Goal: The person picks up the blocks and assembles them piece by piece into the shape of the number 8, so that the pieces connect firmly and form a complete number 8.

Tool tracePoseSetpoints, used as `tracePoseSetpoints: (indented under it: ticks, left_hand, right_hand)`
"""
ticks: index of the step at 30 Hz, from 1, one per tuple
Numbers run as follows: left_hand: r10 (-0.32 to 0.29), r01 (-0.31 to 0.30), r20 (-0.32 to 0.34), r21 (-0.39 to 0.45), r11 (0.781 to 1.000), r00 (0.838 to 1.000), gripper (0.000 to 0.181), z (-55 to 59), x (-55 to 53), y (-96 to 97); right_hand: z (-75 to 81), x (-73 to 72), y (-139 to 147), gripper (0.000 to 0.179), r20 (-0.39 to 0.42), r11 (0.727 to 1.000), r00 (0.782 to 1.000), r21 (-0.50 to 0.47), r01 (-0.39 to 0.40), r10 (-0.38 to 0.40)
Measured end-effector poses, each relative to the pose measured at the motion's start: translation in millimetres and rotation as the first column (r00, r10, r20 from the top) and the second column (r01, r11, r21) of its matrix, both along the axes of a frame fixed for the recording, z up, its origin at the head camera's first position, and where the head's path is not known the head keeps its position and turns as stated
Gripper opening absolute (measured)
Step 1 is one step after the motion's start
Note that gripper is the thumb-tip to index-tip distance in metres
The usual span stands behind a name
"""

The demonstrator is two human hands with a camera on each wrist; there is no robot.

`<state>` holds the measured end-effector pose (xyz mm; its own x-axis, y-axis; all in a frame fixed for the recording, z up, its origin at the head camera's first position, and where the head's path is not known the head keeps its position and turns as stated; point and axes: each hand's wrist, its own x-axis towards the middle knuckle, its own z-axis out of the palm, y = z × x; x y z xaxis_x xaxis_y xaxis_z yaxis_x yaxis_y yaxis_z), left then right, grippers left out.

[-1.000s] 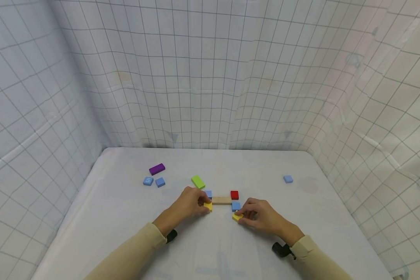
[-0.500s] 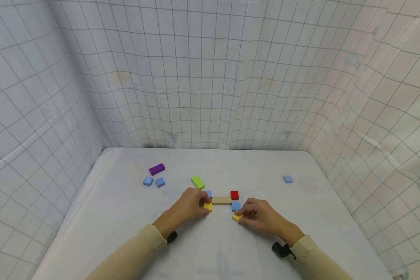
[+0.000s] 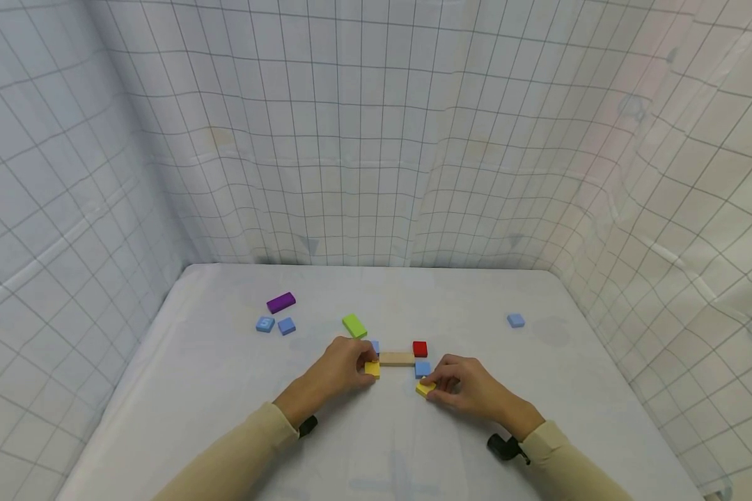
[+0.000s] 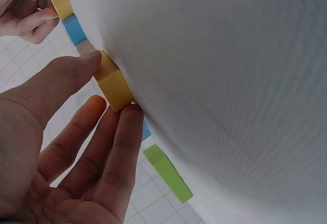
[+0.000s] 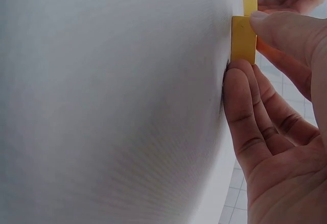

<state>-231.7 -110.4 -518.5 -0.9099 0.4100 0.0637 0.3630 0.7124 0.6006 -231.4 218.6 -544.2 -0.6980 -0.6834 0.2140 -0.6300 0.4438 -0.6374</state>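
My left hand [image 3: 340, 363] pinches a yellow block [image 4: 113, 83] between thumb and fingertips at the left end of a plain wooden block [image 3: 397, 359]. Behind that yellow block sits a blue block [image 3: 374, 346], partly covered by the fingers. My right hand [image 3: 466, 383] pinches a second yellow block [image 3: 424, 388], turned at a slant, just in front of another blue block [image 3: 423, 369]. This blue block stands at the right end of the wooden block, with a red block [image 3: 420, 348] behind it. In the right wrist view, thumb and fingers grip the yellow block [image 5: 243, 40] from opposite ends.
A lime green block [image 3: 354, 325] lies just behind my left hand. Farther left are a purple block [image 3: 281, 303], a blue block marked 5 [image 3: 265, 324] and a plain blue one [image 3: 287, 325]. Another blue block [image 3: 516, 320] lies far right. Grid-patterned curtains [image 3: 376, 139] surround the white table [image 3: 225, 390].
My left hand has shifted very slightly, covering a bit more of the blue block behind it. The right hand and the other blocks stay where they were.
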Motion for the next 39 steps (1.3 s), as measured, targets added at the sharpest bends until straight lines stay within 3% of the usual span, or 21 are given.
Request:
tracePoseSetpoints:
  ticks: [8,14,17,25,39]
  left_hand:
    - [0.021,-0.022,-0.031,-0.028,0.999,0.999,0.03,2.8,2.3,0.1]
    - [0.086,-0.086,-0.016,-0.022,0.996,0.996,0.032,9.3,6.5,-6.8]
    - [0.12,-0.121,-0.05,-0.019,0.992,0.991,0.031,11.6,5.7,-14.5]
    - [0.24,-0.245,-0.115,-0.03,0.969,0.964,0.031,15.6,-3.1,-50.0]
    - [0.331,-0.344,-0.188,-0.037,0.938,0.925,0.041,20.8,-19.1,-127.0]
  right_hand:
    - [-0.9,-0.8,0,0.024,0.001,1.0,1.0,0.015,0.008,-0.008]
    - [-0.5,-0.7,0,0.023,0.007,1.0,1.0,0.022,0.011,-0.012]
    - [-0.4,-0.5,0,0.023,0.005,1.0,1.0,0.02,0.01,-0.011]
    - [-0.5,0.3,0,0.024,0.005,1.0,1.0,0.01,0.017,-0.017]
    - [0.1,0.2,0,0.023,0.001,1.0,1.0,0.021,0.017,-0.017]
